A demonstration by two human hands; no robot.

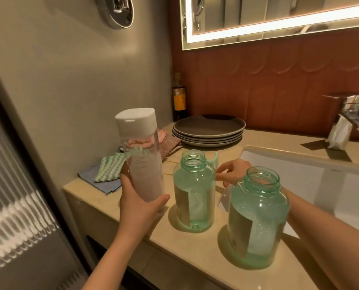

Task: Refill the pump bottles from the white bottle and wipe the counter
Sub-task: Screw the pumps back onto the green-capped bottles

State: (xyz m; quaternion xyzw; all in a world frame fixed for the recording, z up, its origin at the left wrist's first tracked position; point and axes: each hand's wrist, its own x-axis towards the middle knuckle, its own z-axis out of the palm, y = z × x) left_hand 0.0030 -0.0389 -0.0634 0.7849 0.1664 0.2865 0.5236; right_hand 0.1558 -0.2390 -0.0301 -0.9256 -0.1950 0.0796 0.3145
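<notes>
The counter (199, 248) is smooth pale stone with a soft sheen. The nearer green bottle (258, 216) and the farther green bottle (195, 191) are glossy, see-through tinted plastic, each with a matt paper label. The white bottle (143, 164) has a cloudy plastic body and a matt white cap (135, 120). The stacked plates (207, 126) look like matt grey ceramic. The tap (351, 105) is mirror-bright metal, the sink (299, 176) glossy white. The blue cloth (103, 181) looks soft and flat, the striped cloth (109, 168) nubbly.

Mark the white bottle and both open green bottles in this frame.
white bottle (144, 172): head view, on the clear body below the cap.
far green bottle (197, 185): head view, on the body above its label.
near green bottle (262, 212): head view, on the body right of its label.
</notes>
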